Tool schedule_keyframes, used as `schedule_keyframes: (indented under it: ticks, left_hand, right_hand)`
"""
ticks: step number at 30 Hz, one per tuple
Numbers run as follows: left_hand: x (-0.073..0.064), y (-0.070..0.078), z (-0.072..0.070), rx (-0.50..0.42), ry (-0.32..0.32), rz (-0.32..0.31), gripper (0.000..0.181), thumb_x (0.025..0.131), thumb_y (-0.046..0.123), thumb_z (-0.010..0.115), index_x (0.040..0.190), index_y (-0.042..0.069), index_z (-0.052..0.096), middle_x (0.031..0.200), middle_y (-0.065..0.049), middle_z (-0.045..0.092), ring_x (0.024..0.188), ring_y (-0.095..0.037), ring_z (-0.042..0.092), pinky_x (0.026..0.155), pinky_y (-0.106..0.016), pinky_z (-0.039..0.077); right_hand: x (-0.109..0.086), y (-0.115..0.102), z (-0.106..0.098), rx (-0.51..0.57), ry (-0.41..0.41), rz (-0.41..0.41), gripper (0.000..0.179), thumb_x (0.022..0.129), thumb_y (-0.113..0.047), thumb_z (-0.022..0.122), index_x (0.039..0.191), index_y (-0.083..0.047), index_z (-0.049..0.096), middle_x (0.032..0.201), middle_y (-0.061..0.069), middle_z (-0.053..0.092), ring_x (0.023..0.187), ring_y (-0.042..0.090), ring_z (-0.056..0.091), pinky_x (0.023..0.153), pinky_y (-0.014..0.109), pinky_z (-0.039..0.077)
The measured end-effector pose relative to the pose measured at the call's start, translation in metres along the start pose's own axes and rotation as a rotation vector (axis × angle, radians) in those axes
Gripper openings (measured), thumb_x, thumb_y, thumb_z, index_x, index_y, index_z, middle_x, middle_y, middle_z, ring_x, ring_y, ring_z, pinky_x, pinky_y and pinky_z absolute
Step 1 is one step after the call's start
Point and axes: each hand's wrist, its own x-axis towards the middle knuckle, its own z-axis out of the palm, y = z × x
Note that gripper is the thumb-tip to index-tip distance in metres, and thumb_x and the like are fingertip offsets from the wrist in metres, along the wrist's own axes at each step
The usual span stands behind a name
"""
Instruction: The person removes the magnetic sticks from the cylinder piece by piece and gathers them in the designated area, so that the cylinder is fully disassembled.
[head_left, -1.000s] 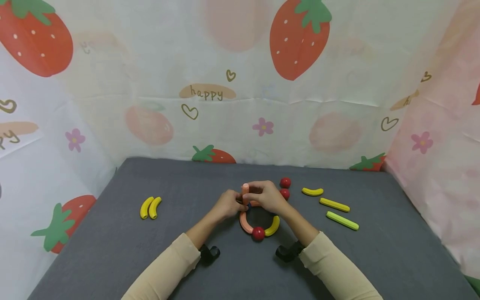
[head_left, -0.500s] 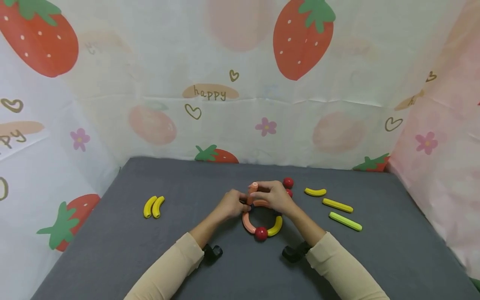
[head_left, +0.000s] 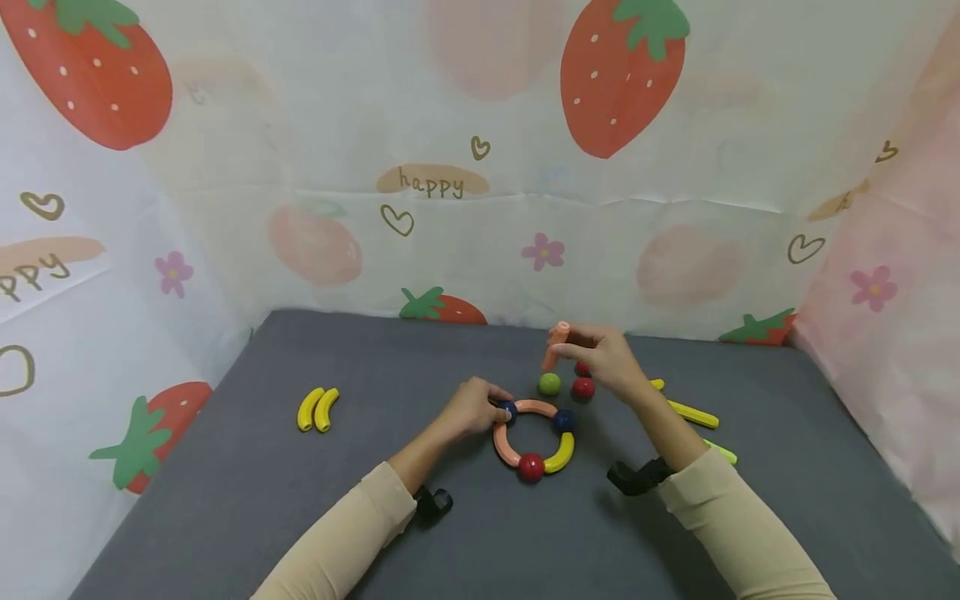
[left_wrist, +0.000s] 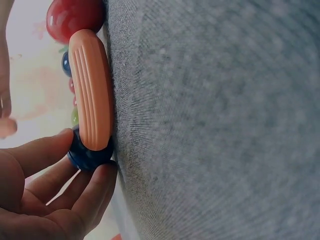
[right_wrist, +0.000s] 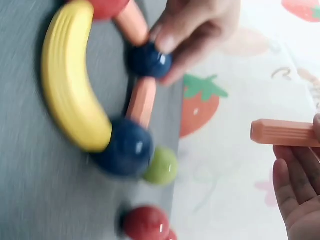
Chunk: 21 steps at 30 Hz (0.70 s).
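A ring of curved rods and balls lies on the grey table: two orange curved rods [head_left: 504, 447], a yellow curved rod [right_wrist: 72, 77], a red ball [head_left: 531, 467] and two blue balls. My left hand [head_left: 471, 408] pinches the ring's left blue ball [left_wrist: 90, 152] between thumb and fingers. The other blue ball [head_left: 564, 421] joins the yellow rod to the upper orange one [head_left: 535, 407]. Above and behind the ring, my right hand [head_left: 609, 362] holds a straight ridged orange rod [head_left: 555, 348] in its fingertips, tilted, with its lower end over a green ball [head_left: 549, 384].
Loose red balls [head_left: 582, 388] sit beside the green ball. Under the right forearm show a yellow straight rod [head_left: 693, 414] and a lime one [head_left: 722, 451], partly hidden. Two yellow curved rods [head_left: 318, 409] lie at left. A strawberry-print cloth [head_left: 450, 242] rises behind the table.
My right hand has lifted the orange rod away from the left blue ball and carried it right and back, uncovering the green ball. My left hand stays at the ring.
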Motion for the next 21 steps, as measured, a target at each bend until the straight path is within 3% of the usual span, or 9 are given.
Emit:
schedule_keyframes:
  ticks: [4, 11, 21]
  left_hand:
    - [0.0, 0.001, 0.002, -0.018, -0.014, -0.003, 0.026, 0.088, 0.01, 0.071, 0.115, 0.008, 0.073, 0.117, -0.013, 0.069, 0.107, -0.028, 0.063, 0.079, -0.033, 0.054]
    - [0.0, 0.002, 0.001, -0.021, -0.018, -0.023, 0.026, 0.089, 0.011, 0.071, 0.115, 0.01, 0.073, 0.122, -0.012, 0.068, 0.116, -0.03, 0.059, 0.088, -0.039, 0.053]
    - [0.001, 0.003, 0.002, -0.024, -0.009, -0.042, 0.026, 0.088, 0.011, 0.071, 0.115, 0.01, 0.073, 0.121, -0.012, 0.068, 0.117, -0.03, 0.059, 0.091, -0.04, 0.053]
  right_hand:
    - [-0.006, 0.005, -0.017, -0.091, 0.021, 0.043, 0.034, 0.092, -0.026, 0.068, 0.119, -0.005, 0.069, 0.116, 0.015, 0.07, 0.105, 0.02, 0.066, 0.087, 0.025, 0.053]
    - [-0.017, 0.012, -0.041, -0.184, 0.036, 0.087, 0.04, 0.093, -0.025, 0.066, 0.125, -0.002, 0.065, 0.12, 0.02, 0.068, 0.111, 0.034, 0.064, 0.093, 0.046, 0.053]
    - [-0.029, 0.028, -0.08, -0.368, 0.03, 0.185, 0.047, 0.096, -0.026, 0.063, 0.131, 0.003, 0.058, 0.125, 0.025, 0.064, 0.115, 0.041, 0.061, 0.094, 0.053, 0.05]
